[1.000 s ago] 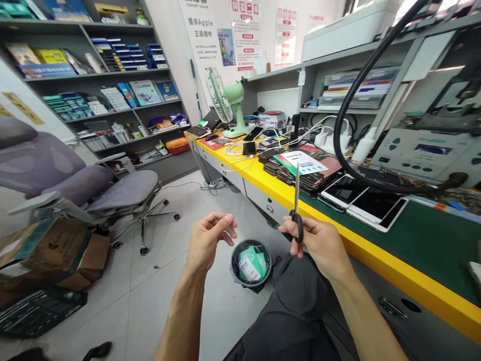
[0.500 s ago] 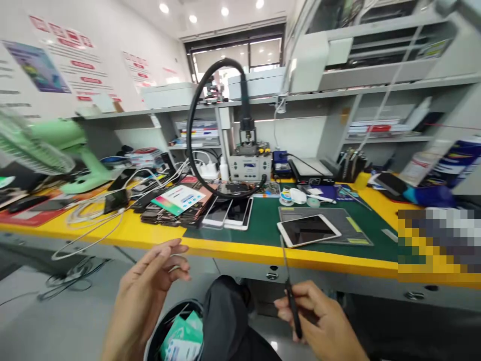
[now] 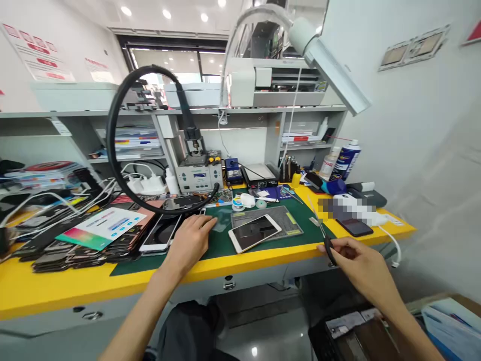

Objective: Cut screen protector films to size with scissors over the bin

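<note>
My left hand (image 3: 191, 238) rests at the edge of the green mat (image 3: 221, 243), over the near side of the white-framed phones (image 3: 160, 234); its fingers point right, beside a clear plastic piece (image 3: 222, 220). Whether its fingers hold anything is hidden. In my right hand (image 3: 347, 253) is a thin tool (image 3: 328, 246) with a black handle, its metal tip pointing up and left above the mat's right side. Between the hands, a white tablet (image 3: 254, 232) with a dark screen lies tilted, partly on a grey ribbed pad (image 3: 289, 220).
Stacked phone parts (image 3: 124, 245) and a colourful card (image 3: 101, 225) lie left. A hot-air station (image 3: 201, 175) with a looping black hose (image 3: 112, 125) stands behind. Spray cans (image 3: 343, 159) and a dark phone (image 3: 354, 227) are at the right; a lamp (image 3: 334, 65) hangs above.
The view has turned right. My left hand has moved forward from in front of the table onto the mat by the phones. My right hand, still holding the tool, has moved right.
</note>
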The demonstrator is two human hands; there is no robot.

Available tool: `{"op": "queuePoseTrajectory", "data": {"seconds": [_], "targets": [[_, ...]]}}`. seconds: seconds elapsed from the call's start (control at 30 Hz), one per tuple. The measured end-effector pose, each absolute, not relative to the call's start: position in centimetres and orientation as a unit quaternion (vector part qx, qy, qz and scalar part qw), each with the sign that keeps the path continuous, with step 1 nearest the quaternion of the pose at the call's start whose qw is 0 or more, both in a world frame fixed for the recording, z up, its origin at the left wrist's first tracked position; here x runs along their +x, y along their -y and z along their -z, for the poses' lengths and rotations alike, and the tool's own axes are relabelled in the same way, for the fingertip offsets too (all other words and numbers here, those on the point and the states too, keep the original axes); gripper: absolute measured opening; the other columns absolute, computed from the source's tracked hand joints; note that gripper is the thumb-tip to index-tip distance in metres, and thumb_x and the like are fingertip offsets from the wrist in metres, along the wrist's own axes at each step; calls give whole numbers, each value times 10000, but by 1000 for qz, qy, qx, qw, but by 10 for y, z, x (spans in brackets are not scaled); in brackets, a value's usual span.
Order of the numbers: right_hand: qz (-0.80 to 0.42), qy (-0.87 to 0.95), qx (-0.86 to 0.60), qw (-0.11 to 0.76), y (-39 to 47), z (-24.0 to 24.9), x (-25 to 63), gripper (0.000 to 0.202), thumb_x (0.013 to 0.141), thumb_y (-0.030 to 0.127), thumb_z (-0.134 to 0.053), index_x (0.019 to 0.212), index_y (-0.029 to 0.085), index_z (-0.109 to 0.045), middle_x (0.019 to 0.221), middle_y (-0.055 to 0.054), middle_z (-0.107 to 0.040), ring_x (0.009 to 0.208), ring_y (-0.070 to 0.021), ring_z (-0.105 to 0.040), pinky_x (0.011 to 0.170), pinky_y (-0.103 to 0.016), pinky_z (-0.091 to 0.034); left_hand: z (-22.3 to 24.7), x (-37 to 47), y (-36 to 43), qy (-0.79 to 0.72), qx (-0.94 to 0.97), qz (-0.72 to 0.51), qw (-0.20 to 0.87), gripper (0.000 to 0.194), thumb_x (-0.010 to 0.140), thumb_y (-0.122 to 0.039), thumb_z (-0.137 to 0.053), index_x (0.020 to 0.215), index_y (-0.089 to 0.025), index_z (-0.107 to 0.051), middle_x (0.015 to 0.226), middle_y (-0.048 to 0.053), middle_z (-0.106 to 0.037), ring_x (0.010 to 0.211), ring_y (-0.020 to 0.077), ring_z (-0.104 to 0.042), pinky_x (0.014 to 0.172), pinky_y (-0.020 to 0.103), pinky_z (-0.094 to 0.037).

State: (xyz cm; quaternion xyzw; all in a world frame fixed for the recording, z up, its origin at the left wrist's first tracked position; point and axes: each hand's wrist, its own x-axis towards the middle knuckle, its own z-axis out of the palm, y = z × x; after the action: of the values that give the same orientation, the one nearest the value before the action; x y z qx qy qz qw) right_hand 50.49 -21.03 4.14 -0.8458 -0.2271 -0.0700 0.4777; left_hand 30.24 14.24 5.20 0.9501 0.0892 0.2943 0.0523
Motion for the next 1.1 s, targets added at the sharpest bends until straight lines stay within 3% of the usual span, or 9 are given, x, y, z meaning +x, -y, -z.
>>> {"op": "queuePoseTrajectory", "data": {"seconds": [0.17,0.3,0.4,0.53,0.67,0.8,0.93,1.03,1.1], "targets": [[108,209,-883,406,216,-58,544,444,760,638,-664,753,195,-634,656,-29,-633,604,-188,-549,557,-281,-402,-45,303,-144,-90,970,-167,-155,543,786,-17,-439,1258,-98,-697,1281,193,-688,1273,428,-541,1094,636,-332],[71,200,-938,275,214,-76,568,396,790,592,-635,699,208,-609,631,-35,-637,580,-188,-548,528,-282,-339,-44,303,-140,-123,964,-125,-197,589,755,-31,-460,1306,-81,-663,1353,210,-642,1323,483,-473,1058,713,-303],[38,219,-943,248,203,-84,585,315,756,482,-690,623,213,-592,590,-29,-626,558,-185,-553,508,-277,-307,-52,306,-128,-113,972,-149,-143,477,859,-132,-447,1273,-97,-683,1321,195,-663,1264,424,-535,1049,613,-379],[-13,239,-944,225,178,-93,605,339,706,399,-767,510,206,-569,449,-16,-544,439,-170,-520,480,-281,-283,-60,319,-102,-74,982,-173,-20,488,939,-465,-503,1262,-143,-678,1220,166,-702,1154,355,-590,957,490,-467],[-48,262,-939,216,148,-102,612,382,696,339,-827,459,181,-573,428,-22,-544,383,-142,-503,482,-286,-273,-60,324,-76,-78,980,-185,12,497,892,-451,-605,1278,-143,-660,1190,170,-704,1154,377,-570,1014,534,-404],[-100,284,-930,213,124,-100,619,484,782,277,-783,385,149,-537,363,-50,-505,303,-107,-474,483,-319,-264,-69,308,-75,-69,975,-196,83,581,859,-507,-641,1313,-146,-629,1235,162,-689,1193,350,-557,1049,470,-399],[-190,253,-919,234,108,-77,655,369,695,324,-861,476,113,-653,329,-82,-509,237,-134,-479,438,-350,-264,-93,261,-128,-280,933,-184,129,504,846,-517,-642,1263,-234,-666,1210,104,-725,1159,308,-620,995,385,-439],[-240,183,-902,308,107,-62,682,467,660,515,-845,490,103,-705,308,-97,-483,215,-127,-456,406,-350,-245,-116,210,-192,-459,860,-197,108,520,932,-507,-494,1275,-141,-630,1034,175,-761,1009,375,-686,871,467,-484],[-260,150,-890,342,111,-58,691,544,699,611,-777,539,92,-743,317,-117,-493,219,-137,-463,399,-361,-259,-125,182,-236,-561,798,-200,92,655,913,-564,-513,1296,-38,-582,1112,287,-711,1119,482,-622,893,569,-451]]}}
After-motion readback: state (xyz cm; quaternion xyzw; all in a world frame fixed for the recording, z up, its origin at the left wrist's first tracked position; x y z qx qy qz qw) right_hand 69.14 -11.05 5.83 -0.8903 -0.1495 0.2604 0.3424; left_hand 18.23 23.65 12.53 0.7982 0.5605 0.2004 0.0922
